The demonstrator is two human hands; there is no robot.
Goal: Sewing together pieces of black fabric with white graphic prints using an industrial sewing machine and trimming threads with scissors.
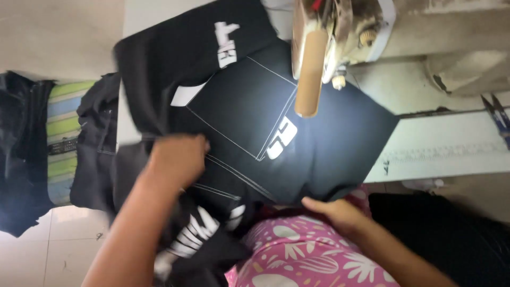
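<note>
A black garment (249,111) with white stitch lines and white printed shapes lies spread over the sewing table. My left hand (178,159) is closed on a fold of this black fabric at its left side. My right hand (340,212) grips the garment's near edge, just above my lap in pink patterned cloth (297,255). The sewing machine head (329,37) stands over the fabric at the top, with a tan cylindrical part (309,74) lit above the cloth.
The white table top (446,143) extends to the right, with blue-handled snips (498,114) near its far right edge. More black cloth is piled at the left (95,143) beside a striped green and white object (62,133). Pale floor tiles (53,244) lie below.
</note>
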